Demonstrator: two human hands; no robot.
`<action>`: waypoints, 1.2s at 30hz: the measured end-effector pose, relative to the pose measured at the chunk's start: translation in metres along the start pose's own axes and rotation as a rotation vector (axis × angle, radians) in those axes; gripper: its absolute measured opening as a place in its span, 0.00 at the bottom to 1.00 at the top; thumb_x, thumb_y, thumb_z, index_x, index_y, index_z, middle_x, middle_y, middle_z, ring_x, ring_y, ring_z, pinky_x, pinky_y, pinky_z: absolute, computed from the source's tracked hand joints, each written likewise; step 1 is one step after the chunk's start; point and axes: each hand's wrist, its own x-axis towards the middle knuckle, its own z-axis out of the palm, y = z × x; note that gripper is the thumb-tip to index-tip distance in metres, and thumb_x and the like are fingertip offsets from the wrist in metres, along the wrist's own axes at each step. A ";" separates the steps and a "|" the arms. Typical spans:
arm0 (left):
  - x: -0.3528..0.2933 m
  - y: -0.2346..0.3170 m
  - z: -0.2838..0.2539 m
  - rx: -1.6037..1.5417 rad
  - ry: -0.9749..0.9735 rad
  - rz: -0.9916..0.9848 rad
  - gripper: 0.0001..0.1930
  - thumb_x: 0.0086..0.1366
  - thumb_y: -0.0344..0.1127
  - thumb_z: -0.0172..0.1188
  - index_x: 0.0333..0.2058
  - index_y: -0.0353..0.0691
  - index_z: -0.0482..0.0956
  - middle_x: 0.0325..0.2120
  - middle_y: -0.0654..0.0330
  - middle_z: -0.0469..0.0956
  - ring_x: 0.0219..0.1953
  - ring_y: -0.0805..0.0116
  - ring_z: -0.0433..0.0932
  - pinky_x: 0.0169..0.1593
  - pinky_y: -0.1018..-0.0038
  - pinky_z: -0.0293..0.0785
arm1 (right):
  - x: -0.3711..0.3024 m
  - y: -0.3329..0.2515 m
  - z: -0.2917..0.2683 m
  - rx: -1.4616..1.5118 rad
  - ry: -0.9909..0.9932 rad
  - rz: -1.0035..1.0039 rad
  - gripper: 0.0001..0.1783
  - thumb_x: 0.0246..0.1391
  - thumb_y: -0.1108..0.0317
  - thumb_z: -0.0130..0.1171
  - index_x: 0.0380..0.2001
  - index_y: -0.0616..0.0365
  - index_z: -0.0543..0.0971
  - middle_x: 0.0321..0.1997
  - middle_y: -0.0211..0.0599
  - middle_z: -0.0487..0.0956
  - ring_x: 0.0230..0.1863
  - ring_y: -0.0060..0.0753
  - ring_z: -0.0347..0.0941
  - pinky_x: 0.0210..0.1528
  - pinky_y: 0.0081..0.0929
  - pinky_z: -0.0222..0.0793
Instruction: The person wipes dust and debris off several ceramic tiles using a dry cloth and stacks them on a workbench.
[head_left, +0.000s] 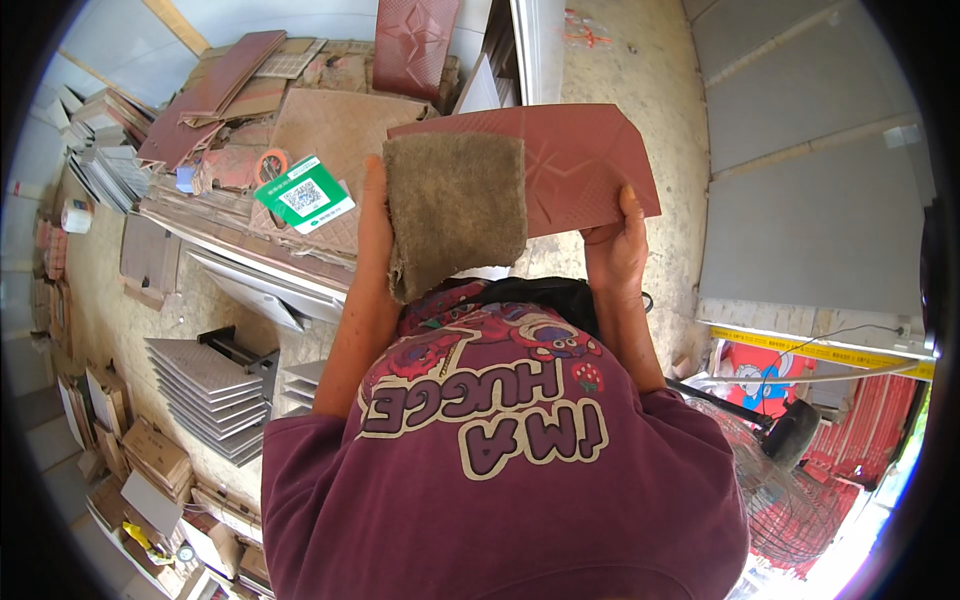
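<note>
A red-brown floor tile [585, 165] with an embossed diamond pattern is held up in front of my chest. Over its left part lies a folded, rough brown cloth [455, 195] that hangs below the tile's lower edge. My left hand [374, 200] is at the left end, along the side of the cloth; most of its fingers are hidden behind cloth and tile. At the right end, my right hand [618, 235] grips the lower edge, thumb on the patterned face and fingers behind.
Ahead to the left, a bench bears cardboard [310, 125], a green code card [305, 195], an orange tape roll [271, 163] and more red tiles [415, 45]. Grey tiles [205, 385] stand racked at left. A fan [790, 490] stands at lower right, below a grey wall panel [815, 220].
</note>
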 end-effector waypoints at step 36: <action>-0.026 -0.010 -0.023 0.226 -0.178 -0.080 0.32 0.57 0.38 0.63 0.57 0.34 0.64 0.50 0.52 0.72 0.50 0.59 0.74 0.51 0.67 0.74 | 0.014 -0.018 0.023 -0.062 -0.119 0.045 0.29 0.62 0.48 0.46 0.58 0.57 0.65 0.60 0.39 0.70 0.59 0.38 0.67 0.58 0.40 0.64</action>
